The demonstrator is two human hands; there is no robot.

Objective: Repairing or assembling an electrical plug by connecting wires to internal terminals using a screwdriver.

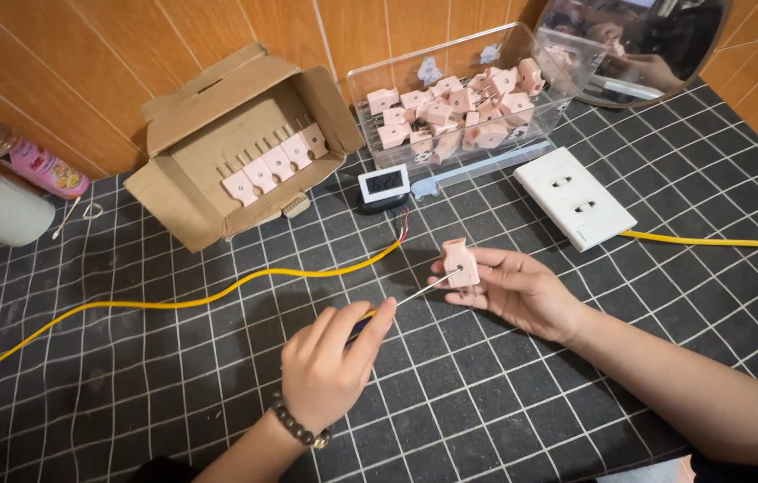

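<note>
The right hand (pixel 513 288) pinches a small, light, rigid pink plug (pixel 460 264) by its sides, while the left hand's (pixel 330 367) grip closes round a thin, probably stiff screwdriver (pixel 415 293).

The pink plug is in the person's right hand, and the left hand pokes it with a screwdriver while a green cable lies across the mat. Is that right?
Not quite: the cable is yellow, not green, as the head view shows. The rest holds: the right hand has the pink plug, and the left hand points a screwdriver at it.
</note>
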